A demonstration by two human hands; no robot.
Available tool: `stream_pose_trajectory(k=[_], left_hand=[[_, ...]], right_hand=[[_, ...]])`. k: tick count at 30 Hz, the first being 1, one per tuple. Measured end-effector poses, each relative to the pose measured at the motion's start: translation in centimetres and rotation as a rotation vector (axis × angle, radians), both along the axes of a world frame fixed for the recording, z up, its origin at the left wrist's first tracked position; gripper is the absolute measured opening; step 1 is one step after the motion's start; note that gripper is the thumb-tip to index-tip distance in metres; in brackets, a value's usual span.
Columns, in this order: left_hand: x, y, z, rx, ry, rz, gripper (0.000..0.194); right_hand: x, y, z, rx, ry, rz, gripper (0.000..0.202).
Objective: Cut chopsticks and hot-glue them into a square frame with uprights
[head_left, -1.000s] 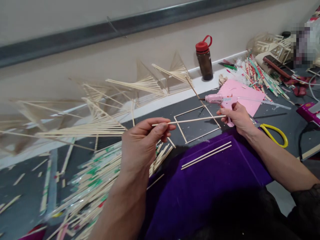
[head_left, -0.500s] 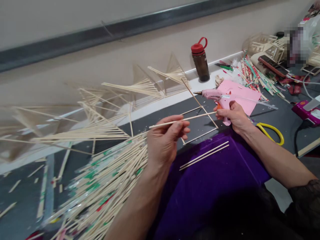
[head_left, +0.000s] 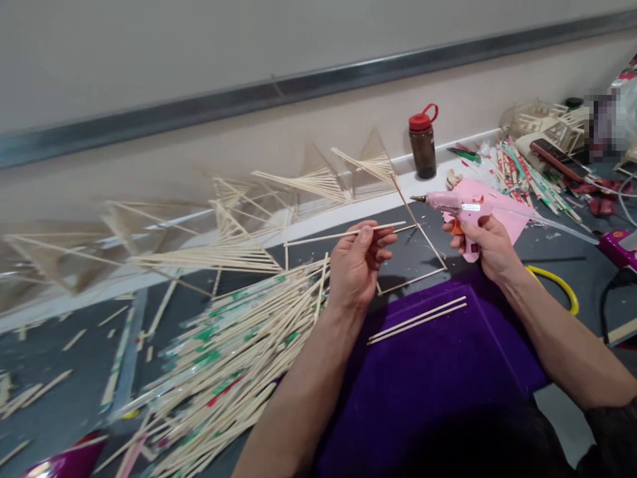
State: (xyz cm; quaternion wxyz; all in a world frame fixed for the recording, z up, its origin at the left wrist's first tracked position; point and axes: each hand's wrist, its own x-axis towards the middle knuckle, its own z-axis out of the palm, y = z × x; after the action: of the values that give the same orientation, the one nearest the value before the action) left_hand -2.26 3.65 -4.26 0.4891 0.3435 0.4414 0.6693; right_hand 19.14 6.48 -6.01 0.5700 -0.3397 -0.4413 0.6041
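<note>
Between its thumb and fingers, my left hand (head_left: 359, 265) pinches a thin wooden stick (head_left: 318, 237), held roughly level. My right hand (head_left: 490, 245) is wrapped round the handle of a pink hot glue gun (head_left: 460, 207), whose nozzle points left. A clear glue stick runs out of its back. Behind and between my hands, a frame of joined sticks (head_left: 412, 281) lies on the dark table. Two loose sticks (head_left: 418, 320) lie side by side on a purple board (head_left: 423, 385) in front of me.
A heap of wooden sticks (head_left: 249, 338) spreads to the left. Fan-shaped stick structures (head_left: 213, 259) stand along the wall. A bottle with a red lid (head_left: 423, 149) stands at the back. Yellow-handled scissors (head_left: 560, 285) lie by my right forearm. Printed wrappers (head_left: 527, 172) lie farther right.
My right hand has let go of the stick's right end and now grips the glue gun, lifted slightly. The stick stays in my left hand, shifted leftward in its grip. The view has shifted left.
</note>
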Motion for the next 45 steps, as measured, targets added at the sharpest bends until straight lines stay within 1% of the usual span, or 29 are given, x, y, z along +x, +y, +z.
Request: stream_pose_trajectory(k=[3,8,14,20,25,31,36,45], left_hand=[[-1.0,0.1,0.5,-0.015,-0.037,-0.004,0.023],[-1.1,0.2,0.7,-0.005,-0.094,-0.044,0.021],[-1.7,0.2,0.4,-0.017,-0.094,-0.029,0.017],[-2.6,0.3,-0.1,0.021,-0.09,-0.013,0.022],[-2.5,0.2,-0.1,0.064,-0.023,-0.008,0.026],[-2.2,0.0,-0.3,0.096,0.065,-0.003,0.028],[-2.0,-0.1,-0.3,0.111,0.082,0.003,0.03],[-2.0,-0.1,0.0,0.115,0.102,0.031,0.033]], right_hand=[[-0.3,-0.5,-0.1,0.013,-0.043,0.014,0.05],[-0.8,-1.3,-0.1,0.075,-0.157,-0.026,0.05],[-0.9,-1.9,0.1,0.144,-0.292,-0.058,0.048],[-0.8,-1.8,-0.2,0.207,-0.363,-0.037,0.041],[-0.9,-1.9,-0.4,0.229,-0.378,-0.033,0.039],[-0.9,-1.9,-0.5,0.199,-0.38,-0.047,0.04],[-0.9,-1.8,-0.7,0.176,-0.356,-0.047,0.042],[-0.9,-1.8,-0.8,0.214,-0.383,-0.048,0.042]])
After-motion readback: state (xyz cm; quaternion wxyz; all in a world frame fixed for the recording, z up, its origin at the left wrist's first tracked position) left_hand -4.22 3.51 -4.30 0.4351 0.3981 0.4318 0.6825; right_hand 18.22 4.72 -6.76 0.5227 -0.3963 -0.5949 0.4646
